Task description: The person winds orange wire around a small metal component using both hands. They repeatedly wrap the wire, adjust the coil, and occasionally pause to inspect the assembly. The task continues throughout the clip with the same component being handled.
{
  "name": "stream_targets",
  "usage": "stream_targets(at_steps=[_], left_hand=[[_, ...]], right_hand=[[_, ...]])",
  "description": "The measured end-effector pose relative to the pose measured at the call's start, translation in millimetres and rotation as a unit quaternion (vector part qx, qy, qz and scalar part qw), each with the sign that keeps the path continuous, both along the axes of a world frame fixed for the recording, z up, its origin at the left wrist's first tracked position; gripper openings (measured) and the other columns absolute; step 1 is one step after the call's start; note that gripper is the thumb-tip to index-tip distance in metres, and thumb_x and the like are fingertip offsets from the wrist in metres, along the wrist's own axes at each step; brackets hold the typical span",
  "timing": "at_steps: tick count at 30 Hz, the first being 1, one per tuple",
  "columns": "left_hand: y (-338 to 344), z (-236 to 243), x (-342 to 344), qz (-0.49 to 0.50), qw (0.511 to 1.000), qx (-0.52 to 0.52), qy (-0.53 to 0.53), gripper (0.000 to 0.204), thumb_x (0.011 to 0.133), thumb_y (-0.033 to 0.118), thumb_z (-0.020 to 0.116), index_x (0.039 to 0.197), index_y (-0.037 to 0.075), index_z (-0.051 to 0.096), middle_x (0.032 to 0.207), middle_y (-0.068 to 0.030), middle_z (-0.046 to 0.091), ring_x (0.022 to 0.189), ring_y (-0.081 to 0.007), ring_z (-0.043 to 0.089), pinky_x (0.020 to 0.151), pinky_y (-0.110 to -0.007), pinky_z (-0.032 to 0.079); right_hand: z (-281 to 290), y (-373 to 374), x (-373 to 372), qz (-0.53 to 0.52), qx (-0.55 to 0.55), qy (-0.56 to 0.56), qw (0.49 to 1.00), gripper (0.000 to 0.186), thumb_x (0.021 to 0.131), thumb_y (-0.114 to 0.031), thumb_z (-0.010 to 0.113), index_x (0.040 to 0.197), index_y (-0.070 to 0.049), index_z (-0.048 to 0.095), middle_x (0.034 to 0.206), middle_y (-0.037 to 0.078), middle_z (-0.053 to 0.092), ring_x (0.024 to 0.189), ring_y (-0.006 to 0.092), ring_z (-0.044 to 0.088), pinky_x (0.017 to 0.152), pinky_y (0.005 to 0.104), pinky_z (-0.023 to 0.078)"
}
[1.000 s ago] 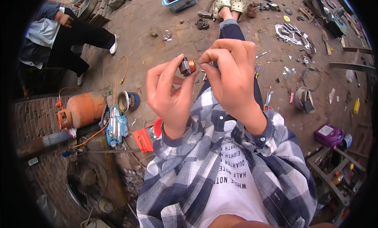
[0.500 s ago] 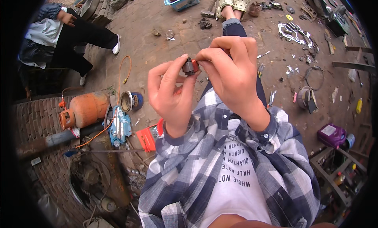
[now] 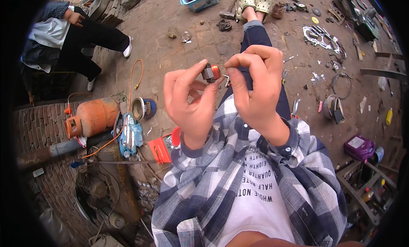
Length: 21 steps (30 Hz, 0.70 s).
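My left hand (image 3: pixel 187 104) grips a small wire-wound coil (image 3: pixel 211 72) between thumb and index finger. The coil has a dark grey core and a shiny red-copper winding on its right side. Something orange-red shows partly behind the curled fingers of that hand; I cannot tell what it is. Just to the right of the coil, apart from it by a small gap, my right hand (image 3: pixel 257 87) is closed with thumb and index finger pinched together. Whatever lies in that pinch, if anything, is too small to make out. Both hands are raised above my lap.
An orange gas cylinder (image 3: pixel 99 118), a tin can (image 3: pixel 149 108) and a red box (image 3: pixel 161 150) lie to my left. A person (image 3: pixel 91 31) sits at far left. Ahead is a blue basket (image 3: pixel 200 3); at right are a metal gasket (image 3: pixel 319 38) and a purple jug (image 3: pixel 359 147).
My right hand has drawn back to the right, away from the coil, opening a gap. The coil stays in my left hand, and more of its copper winding shows.
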<state>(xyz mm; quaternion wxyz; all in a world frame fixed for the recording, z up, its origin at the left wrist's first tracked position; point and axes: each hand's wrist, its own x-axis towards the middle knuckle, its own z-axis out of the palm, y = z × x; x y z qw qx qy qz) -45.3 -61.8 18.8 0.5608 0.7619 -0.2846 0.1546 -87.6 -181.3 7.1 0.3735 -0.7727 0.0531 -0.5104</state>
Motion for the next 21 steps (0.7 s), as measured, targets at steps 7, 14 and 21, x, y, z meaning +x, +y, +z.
stream_targets(at_steps=[7,14,21], left_hand=[[1.6,-5.3,2.5,0.009,1.000,-0.018,-0.005,0.045,0.063,-0.010,0.074,0.105,0.005,0.065,0.091,-0.0058,0.053,0.059,-0.0061,0.057,0.045,-0.018,0.038],[0.2,-2.9,2.5,0.030,0.999,-0.002,-0.023,0.044,0.063,-0.009,0.074,0.104,0.005,0.065,0.091,-0.0057,0.052,0.059,-0.0060,0.056,0.045,-0.018,0.039],[2.0,-3.0,2.3,0.026,0.999,0.001,-0.040,0.045,0.063,-0.010,0.074,0.104,0.005,0.066,0.090,-0.0060,0.052,0.059,-0.0064,0.057,0.045,-0.017,0.039]], right_hand=[[-2.6,-4.0,-0.9,-0.012,0.008,-0.020,1.000,0.017,0.069,0.000,0.069,0.083,-0.006,0.063,0.090,0.007,0.050,0.079,0.0226,0.044,0.067,0.0315,0.036],[3.4,-1.0,-6.9,-0.035,-0.021,-0.048,0.998,0.024,0.065,-0.001,0.070,0.086,-0.011,0.066,0.094,0.004,0.053,0.082,0.0208,0.045,0.068,0.0296,0.038],[3.9,-4.1,-4.3,-0.032,-0.107,0.015,0.994,0.025,0.062,-0.006,0.070,0.085,-0.013,0.066,0.088,0.001,0.054,0.081,0.0214,0.045,0.068,0.0314,0.036]])
